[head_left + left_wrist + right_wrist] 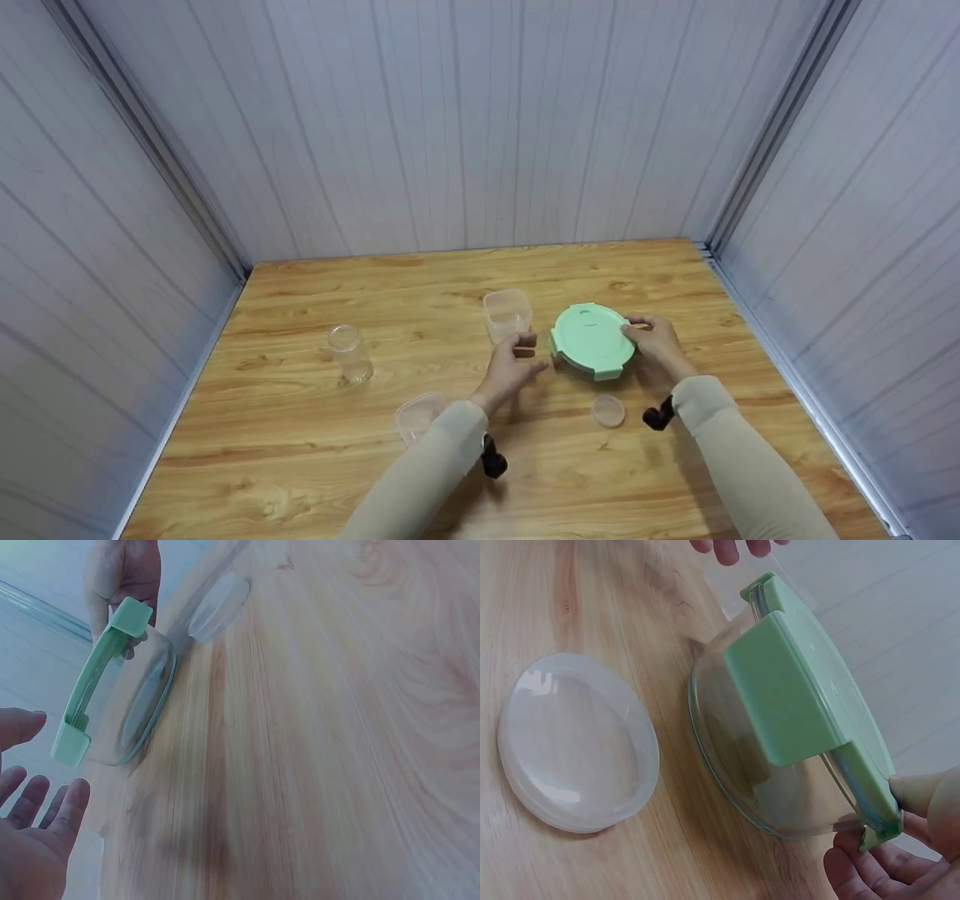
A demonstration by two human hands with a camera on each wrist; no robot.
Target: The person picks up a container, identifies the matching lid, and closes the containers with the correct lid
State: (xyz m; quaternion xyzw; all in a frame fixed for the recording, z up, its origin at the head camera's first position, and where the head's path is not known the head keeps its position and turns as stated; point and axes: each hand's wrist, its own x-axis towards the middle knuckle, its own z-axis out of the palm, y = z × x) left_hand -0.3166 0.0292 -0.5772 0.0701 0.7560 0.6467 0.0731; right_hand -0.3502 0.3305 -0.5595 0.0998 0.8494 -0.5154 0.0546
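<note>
A round glass food container [731,727] has a light green lid [592,336] over its top, with clip flaps around the rim. My right hand [655,346] pinches the lid's right edge, thumb on top and fingers beneath a flap [881,832]. Left of the container, my left hand [511,373] is held apart from it with fingers spread and nothing in them. In the left wrist view, a gap shows between the left fingertips [75,799] and the green rim. One flap [780,690] hangs down against the glass side.
A small round translucent lid [608,412] lies in front of the container. A clear square tub [508,311] stands behind my left hand. Further left are a clear jar [351,354] and a square translucent lid [417,417], partly behind my left sleeve. Panel walls enclose the wooden table [285,450].
</note>
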